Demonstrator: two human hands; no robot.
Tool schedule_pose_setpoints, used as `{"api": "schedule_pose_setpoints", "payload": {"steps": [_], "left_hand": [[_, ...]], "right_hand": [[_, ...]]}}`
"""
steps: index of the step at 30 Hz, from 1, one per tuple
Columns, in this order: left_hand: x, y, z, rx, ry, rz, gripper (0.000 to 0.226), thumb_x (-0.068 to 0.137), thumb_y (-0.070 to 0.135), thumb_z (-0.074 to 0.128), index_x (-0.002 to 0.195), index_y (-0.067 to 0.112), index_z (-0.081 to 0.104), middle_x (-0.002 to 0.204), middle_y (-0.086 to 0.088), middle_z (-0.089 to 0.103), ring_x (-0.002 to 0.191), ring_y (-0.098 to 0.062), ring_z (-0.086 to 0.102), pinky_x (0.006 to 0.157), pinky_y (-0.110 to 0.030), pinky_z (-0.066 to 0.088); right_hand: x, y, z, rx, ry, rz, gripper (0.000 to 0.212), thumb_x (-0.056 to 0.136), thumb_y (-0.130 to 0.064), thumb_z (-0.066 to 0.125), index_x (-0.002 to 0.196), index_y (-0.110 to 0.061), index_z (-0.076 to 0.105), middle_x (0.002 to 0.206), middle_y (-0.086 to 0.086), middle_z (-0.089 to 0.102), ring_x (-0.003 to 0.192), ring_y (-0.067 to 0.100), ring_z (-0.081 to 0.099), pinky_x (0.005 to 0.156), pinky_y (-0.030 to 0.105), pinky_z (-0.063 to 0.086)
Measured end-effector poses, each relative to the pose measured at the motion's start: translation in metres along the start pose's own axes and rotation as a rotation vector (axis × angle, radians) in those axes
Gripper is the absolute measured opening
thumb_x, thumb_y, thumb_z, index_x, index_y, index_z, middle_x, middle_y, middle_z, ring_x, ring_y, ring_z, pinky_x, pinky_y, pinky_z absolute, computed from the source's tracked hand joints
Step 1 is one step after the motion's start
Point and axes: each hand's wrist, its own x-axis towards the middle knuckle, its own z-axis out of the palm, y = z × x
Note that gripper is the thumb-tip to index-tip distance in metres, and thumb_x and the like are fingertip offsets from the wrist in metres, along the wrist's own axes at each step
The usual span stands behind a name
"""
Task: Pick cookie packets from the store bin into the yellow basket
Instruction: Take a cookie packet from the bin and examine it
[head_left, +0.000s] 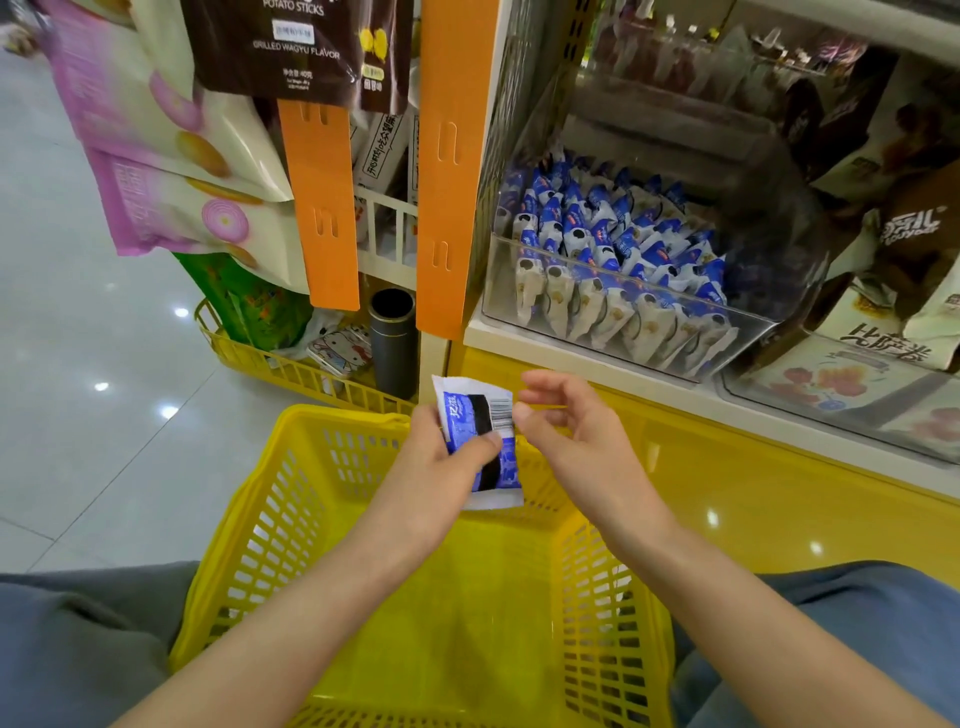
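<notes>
Head: glossy floor (78, 312), yellow basket (291, 519), L hand (441, 460) grips packet (467, 415).

A blue-white cookie packet (462, 415) is upright above the yellow basket (291, 493); seemingly matching packets (613, 244) fill the bin (501, 291).

- What sort of place is this?
- A shop, in a snack aisle. At one o'clock a clear bin (597, 267) on a shelf (545, 349) is packed with rows of identical blue-and-white cookie packets (613, 234).
- Anything else?
- At eleven o'clock sealed snack bags (156, 130) hang from orange display strips (319, 208). One is printed "POTATO STICKS". A yellow basket (467, 623) of the shopping kind sits at six o'clock, and the packet (460, 421) above it bears a barcode. Glossy floor tiles (78, 312) lie at nine.
</notes>
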Motion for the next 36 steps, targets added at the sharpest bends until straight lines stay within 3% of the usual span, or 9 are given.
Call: {"api": "schedule_pose_setpoints", "payload": {"steps": [3,7,12,18,24,26,29,33,36], "left_hand": [[0.001,0.003,-0.001,-0.145,0.016,-0.049,0.016,0.092,0.010,0.049,0.098,0.023,0.056,0.087,0.007,0.071,0.073,-0.004,0.068,0.059,-0.013,0.051],[0.002,0.006,-0.005,-0.163,0.036,-0.051,0.026,0.094,0.007,0.040,0.089,0.022,0.062,0.067,0.013,0.071,0.062,0.000,0.066,0.053,-0.011,0.048],[0.002,0.005,-0.002,-0.183,0.058,-0.074,0.030,0.088,-0.002,0.041,0.084,0.017,0.063,0.077,0.004,0.072,0.069,-0.007,0.067,0.070,-0.027,0.052],[0.002,0.009,-0.007,-0.291,0.200,0.103,0.031,0.089,-0.004,0.046,0.098,0.021,0.062,0.082,0.009,0.073,0.079,-0.008,0.069,0.065,-0.022,0.057],[0.001,0.008,-0.007,-0.081,0.278,0.286,0.028,0.086,0.002,0.059,0.098,0.027,0.053,0.095,0.013,0.064,0.082,0.002,0.063,0.071,-0.012,0.050],[0.001,0.008,-0.009,0.026,0.255,0.350,0.042,0.084,0.000,0.060,0.111,0.030,0.048,0.110,0.019,0.056,0.097,0.009,0.056,0.083,-0.014,0.046],[0.000,0.009,-0.013,0.241,0.125,0.437,0.049,0.085,0.000,0.059,0.123,0.029,0.047,0.126,0.011,0.050,0.119,0.004,0.046,0.096,-0.011,0.036],[-0.004,0.009,-0.012,0.450,0.068,0.561,0.034,0.084,0.008,0.064,0.114,0.023,0.058,0.109,0.011,0.054,0.102,0.009,0.048,0.083,-0.002,0.034],[-0.003,0.009,-0.012,0.484,0.097,0.546,0.027,0.084,0.020,0.063,0.110,0.025,0.058,0.102,0.009,0.052,0.093,0.009,0.048,0.073,-0.002,0.036]], "right_hand": [[-0.001,0.000,0.001,0.076,-0.149,0.130,0.027,0.093,-0.015,0.052,0.119,-0.007,0.054,0.110,0.005,0.061,0.091,0.012,0.059,0.078,0.019,0.050],[-0.005,0.000,0.005,0.173,-0.237,0.165,0.015,0.095,-0.015,0.047,0.093,-0.011,0.062,0.088,0.005,0.064,0.068,0.006,0.059,0.059,0.013,0.051],[-0.002,0.002,0.002,0.150,-0.062,0.176,0.017,0.092,-0.024,0.054,0.102,-0.010,0.058,0.087,0.004,0.066,0.067,0.006,0.060,0.058,0.013,0.047],[-0.006,-0.001,0.005,0.296,-0.228,0.164,0.023,0.091,-0.013,0.053,0.113,-0.007,0.056,0.108,0.015,0.065,0.086,0.017,0.065,0.074,0.028,0.055],[-0.002,-0.004,-0.002,0.353,-0.136,0.151,0.014,0.090,-0.009,0.055,0.103,-0.013,0.058,0.092,0.007,0.069,0.074,0.012,0.063,0.062,0.022,0.051],[-0.001,-0.004,-0.004,0.341,-0.131,0.145,0.014,0.090,-0.010,0.055,0.103,-0.012,0.060,0.089,0.005,0.070,0.076,0.014,0.064,0.066,0.026,0.051],[-0.001,-0.004,-0.007,0.351,-0.145,0.149,0.018,0.090,-0.010,0.055,0.107,-0.007,0.060,0.093,0.008,0.071,0.076,0.013,0.066,0.065,0.028,0.054],[-0.001,-0.006,-0.012,0.459,-0.092,0.208,0.028,0.088,-0.016,0.060,0.113,-0.004,0.054,0.097,0.015,0.069,0.071,0.014,0.068,0.055,0.027,0.057],[-0.004,-0.007,-0.013,0.504,-0.125,0.211,0.031,0.086,-0.019,0.060,0.111,-0.002,0.056,0.096,0.012,0.071,0.076,0.013,0.068,0.062,0.022,0.057]]}}
